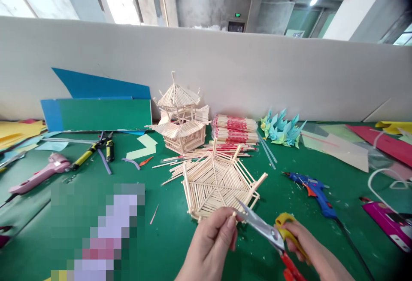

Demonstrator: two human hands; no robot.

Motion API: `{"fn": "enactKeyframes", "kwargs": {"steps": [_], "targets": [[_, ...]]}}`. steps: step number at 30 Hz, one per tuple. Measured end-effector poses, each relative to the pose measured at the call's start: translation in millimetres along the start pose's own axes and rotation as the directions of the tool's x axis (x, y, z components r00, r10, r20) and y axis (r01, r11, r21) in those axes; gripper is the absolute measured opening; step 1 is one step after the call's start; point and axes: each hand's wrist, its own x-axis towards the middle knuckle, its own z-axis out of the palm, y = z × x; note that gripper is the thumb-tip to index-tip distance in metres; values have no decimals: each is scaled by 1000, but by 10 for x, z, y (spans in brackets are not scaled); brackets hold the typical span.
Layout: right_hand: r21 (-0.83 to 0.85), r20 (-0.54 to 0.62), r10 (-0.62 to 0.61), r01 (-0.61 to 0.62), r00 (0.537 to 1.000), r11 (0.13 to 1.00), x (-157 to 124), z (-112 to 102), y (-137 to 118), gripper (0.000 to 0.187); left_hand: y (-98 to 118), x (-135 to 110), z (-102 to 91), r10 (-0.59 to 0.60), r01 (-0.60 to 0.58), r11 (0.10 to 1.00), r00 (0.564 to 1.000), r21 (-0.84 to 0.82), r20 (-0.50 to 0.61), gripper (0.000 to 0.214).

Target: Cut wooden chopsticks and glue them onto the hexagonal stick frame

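Note:
My left hand (216,239) is closed in a pinch on a thin wooden stick (234,214), of which only a short pale end shows. In my right hand (304,242) is a pair of scissors (273,234) with one yellow and one red handle. Their blades stand apart, with the tips close to the stick end at my left fingertips. Just beyond both hands lies a hexagonal stick frame (210,185) with short posts at its corners; my left hand covers part of its near edge.
A stick pavilion (180,120) stands behind the frame, beside bundled sticks (236,128) and blue-green folded paper (283,128). To the right lie a blue glue gun (317,190) and a magenta box (388,225). Leftward are a pink glue gun (41,173) and pliers (86,154).

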Motion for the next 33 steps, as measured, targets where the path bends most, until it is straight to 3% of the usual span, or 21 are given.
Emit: {"fn": "enactKeyframes", "kwargs": {"steps": [3,7,9,16,22,27,33], "targets": [[-13,-8,-2,2,1000,1000,126,84,-71,40,-38,-22,-9,55,-55,998,998,23,-10,36],[-73,-5,-250,249,968,966,131,86,-248,38,-92,-33,-27,91,-89,995,995,54,-47,33],[-119,6,-307,306,952,945,104,67,-325,39,-95,-28,-42,113,-109,991,992,81,-53,30],[-177,19,-308,306,951,935,56,41,-468,35,-59,13,-128,152,-159,968,987,192,50,18],[-224,31,-367,365,930,904,34,58,-568,28,-53,19,-111,195,-187,970,980,158,-36,21],[-190,70,-346,353,936,916,27,69,-577,26,-27,41,-128,181,-186,964,983,192,42,20],[-188,57,-325,330,944,925,-76,63,-461,12,-78,31,-152,208,-206,956,978,210,14,19]]}}
